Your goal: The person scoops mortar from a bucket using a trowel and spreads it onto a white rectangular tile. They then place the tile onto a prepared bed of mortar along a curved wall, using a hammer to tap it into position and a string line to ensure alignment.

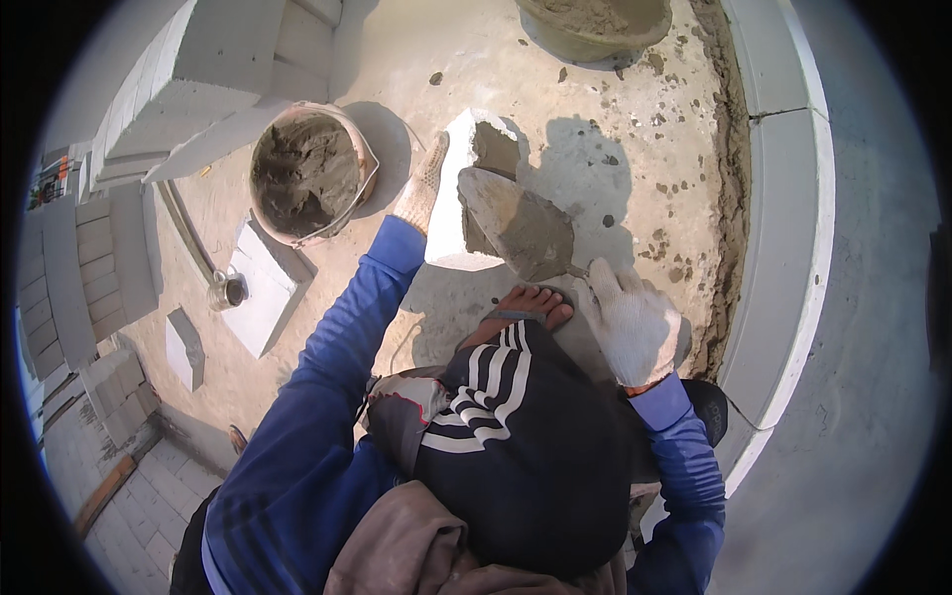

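A white lightweight block [451,213] stands in front of me, with grey mortar [494,149] on its right-hand face. My left hand [420,193], in a knitted work glove, presses along the block's left side and steadies it. In my gloved right hand [633,322] is the handle of a trowel [521,223]. The mortar-smeared trowel blade lies against the mortared face of the block, its tip pointing up and left. My fingers hide most of the trowel handle. My bare foot [526,302] is just below the block.
A bucket [349,126] of mortar stands left of the block; a mortar basin [605,48] sits at the far edge. Cut blocks [263,288] and a small metal cup [228,291] lie left. Stacked blocks [223,45] rise far left. A low block course [773,248] with a mortar seam curves along the right.
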Available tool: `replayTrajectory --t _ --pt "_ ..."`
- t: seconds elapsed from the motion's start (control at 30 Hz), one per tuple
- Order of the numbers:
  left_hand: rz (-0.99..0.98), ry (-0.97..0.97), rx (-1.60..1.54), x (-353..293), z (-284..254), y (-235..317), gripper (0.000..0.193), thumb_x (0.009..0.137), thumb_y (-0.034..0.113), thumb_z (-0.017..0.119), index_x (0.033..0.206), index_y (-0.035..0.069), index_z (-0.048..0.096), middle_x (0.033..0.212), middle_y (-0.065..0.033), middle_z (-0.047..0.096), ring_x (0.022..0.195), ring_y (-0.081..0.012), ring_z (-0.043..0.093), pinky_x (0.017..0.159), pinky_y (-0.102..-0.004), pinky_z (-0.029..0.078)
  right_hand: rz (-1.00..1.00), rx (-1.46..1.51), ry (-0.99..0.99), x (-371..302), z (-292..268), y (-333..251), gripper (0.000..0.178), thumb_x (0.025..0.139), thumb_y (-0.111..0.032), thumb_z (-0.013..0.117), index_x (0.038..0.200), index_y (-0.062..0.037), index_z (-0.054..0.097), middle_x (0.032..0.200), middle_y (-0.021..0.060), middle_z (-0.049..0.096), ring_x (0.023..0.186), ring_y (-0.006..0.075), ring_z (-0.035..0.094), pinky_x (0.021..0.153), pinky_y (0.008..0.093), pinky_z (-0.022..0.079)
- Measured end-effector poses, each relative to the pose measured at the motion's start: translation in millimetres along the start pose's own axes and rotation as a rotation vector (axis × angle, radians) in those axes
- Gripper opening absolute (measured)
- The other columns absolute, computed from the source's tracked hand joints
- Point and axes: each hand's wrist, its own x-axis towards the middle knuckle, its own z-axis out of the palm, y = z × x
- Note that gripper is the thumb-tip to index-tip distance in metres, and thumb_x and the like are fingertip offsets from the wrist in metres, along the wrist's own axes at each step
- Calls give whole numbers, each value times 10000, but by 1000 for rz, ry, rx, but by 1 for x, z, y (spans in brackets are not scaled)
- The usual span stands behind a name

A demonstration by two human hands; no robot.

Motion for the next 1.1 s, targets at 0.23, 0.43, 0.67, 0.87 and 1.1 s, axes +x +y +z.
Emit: replayTrajectory --t 0.23,0.43,0.67,0.87,1.1 --pt "-147 -184 -316 -9 -29 -1 468 1189 311 496 1584 63 532 1531 -61 637 1341 -168 636 1151 -333 519 57 103 -39 40 26 15 234 1011 -363 703 1081 -141 681 931 123 713 778 354 739 647 457 570" --pt "-115 -181 -127 -19 -8 -3 507 1181 344 514 1607 69 510 1568 -65 610 1387 -181 610 1193 -345 487 121 261 2 57 34 33 281 1032 -355 674 1167 -111 710 948 170 747 769 414 735 642 498 567" --pt "-34 174 42 -40 19 -3 600 1146 476 559 1573 55 550 1493 -98 661 1300 -192 660 1107 -349 535 404 664 -187 35 35 -14 322 1052 -344 667 1183 -50 686 897 254 741 887 482 728 743 546 565" --pt "197 384 800 -47 25 -9 705 1115 507 589 1538 -55 534 1392 -144 689 1232 -177 661 987 -351 550 325 774 -354 22 22 -34 330 1048 -326 668 1168 -19 688 906 268 735 878 489 723 754 515 571" --pt "487 311 770 -53 25 -9 992 1004 328 782 1729 19 180 1550 -211 553 1327 -268 622 1089 -401 532 361 643 -579 32 -67 8 343 985 -215 743 1263 -18 697 862 233 721 776 332 749 743 410 567"
